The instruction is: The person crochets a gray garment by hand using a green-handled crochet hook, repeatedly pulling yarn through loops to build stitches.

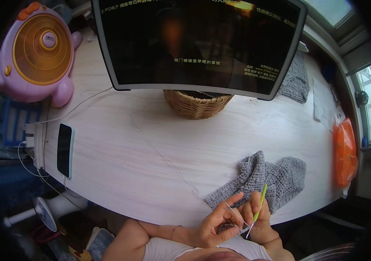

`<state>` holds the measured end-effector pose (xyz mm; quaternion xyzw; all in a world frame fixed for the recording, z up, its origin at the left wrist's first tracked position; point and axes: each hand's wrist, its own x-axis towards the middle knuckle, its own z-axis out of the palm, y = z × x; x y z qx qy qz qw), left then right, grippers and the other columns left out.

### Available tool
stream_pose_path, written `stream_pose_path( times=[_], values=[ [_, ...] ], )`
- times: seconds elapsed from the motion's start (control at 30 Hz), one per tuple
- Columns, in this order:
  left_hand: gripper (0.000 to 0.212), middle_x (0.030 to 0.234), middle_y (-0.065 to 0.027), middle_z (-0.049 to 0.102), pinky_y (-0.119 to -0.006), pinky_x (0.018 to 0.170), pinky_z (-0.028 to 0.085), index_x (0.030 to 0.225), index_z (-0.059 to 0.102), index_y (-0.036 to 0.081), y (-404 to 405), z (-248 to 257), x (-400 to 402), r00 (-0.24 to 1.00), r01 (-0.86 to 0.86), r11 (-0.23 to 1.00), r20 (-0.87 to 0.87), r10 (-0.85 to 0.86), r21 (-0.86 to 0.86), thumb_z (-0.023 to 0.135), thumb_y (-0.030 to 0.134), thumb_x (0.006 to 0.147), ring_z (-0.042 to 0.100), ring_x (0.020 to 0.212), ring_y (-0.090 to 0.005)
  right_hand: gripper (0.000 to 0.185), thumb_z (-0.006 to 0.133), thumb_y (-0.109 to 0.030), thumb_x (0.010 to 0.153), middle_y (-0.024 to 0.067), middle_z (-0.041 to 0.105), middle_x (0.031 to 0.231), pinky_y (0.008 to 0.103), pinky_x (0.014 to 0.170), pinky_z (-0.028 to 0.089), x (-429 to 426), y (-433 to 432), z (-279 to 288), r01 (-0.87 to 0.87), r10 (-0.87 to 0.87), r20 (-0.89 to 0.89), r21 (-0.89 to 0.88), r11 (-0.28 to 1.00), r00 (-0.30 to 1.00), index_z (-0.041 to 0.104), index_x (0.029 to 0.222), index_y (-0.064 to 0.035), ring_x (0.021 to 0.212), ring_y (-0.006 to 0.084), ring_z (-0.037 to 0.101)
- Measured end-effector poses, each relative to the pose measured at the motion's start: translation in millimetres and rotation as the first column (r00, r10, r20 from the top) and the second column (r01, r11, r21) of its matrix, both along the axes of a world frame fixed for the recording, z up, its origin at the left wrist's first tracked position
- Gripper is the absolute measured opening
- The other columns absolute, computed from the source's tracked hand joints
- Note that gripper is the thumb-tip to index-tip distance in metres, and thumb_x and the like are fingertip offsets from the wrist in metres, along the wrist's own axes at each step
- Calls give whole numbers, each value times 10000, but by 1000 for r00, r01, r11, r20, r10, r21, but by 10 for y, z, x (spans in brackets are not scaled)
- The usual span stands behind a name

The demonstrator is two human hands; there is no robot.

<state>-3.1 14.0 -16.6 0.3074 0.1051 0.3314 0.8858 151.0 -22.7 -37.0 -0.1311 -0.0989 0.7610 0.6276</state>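
At the table's front edge, my left hand (219, 223) pinches a small piece of grey crochet work (227, 228), with grey yarn (229, 207) looped over its raised index finger. Close beside it on the right, my right hand (259, 215) grips a crochet hook with a green handle (260, 202); the metal tip points down near the work. Just beyond both hands a larger crumpled grey crocheted fabric (278, 176) lies on the table. A thin strand of yarn (159, 153) runs across the tabletop from the upper left towards the hands.
A monitor (198, 85) stands at the back, partly over a wicker basket (198, 106). A phone (65, 150) with a cable and a pink toy-like appliance (32, 88) are at left. More grey crochet (294, 81) and an orange plastic bag (345, 153) lie at right.
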Motion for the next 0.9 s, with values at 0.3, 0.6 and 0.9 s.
stream_pose_path(
  times=[0.3, 0.6, 0.9],
  values=[
    [707, 841, -57, 470, -197, 677, 345, 1350, 15, 45, -4, 26, 21, 999, -29, 1000, 15, 29, 8, 486, 2, 824, 421, 740, -88, 173, 585, -177, 800, 191, 594, 722, 302, 553, 406, 5, -6, 19, 3, -3, -4, -14, 1000, 1000, 470, 841, -55, 593, 219, 530],
    [703, 840, -56, 474, -192, 669, 342, 1351, 19, 48, -22, 7, 23, 999, -39, 999, 23, 39, 20, 486, 6, 827, 415, 724, -79, 177, 589, -188, 798, 192, 594, 713, 295, 543, 393, 14, -21, 21, -3, 3, 6, -33, 999, 1000, 471, 835, -62, 586, 211, 518],
    [751, 825, -116, 510, -232, 742, 386, 1345, -6, 42, -22, -14, -1, 1000, -6, 1000, 0, 6, 24, 506, -10, 798, 482, 762, -128, 185, 593, -195, 796, 186, 594, 708, 293, 539, 384, 11, -22, 24, -4, 4, 4, -31, 1000, 1000, 469, 831, -63, 577, 207, 515]
  ],
)
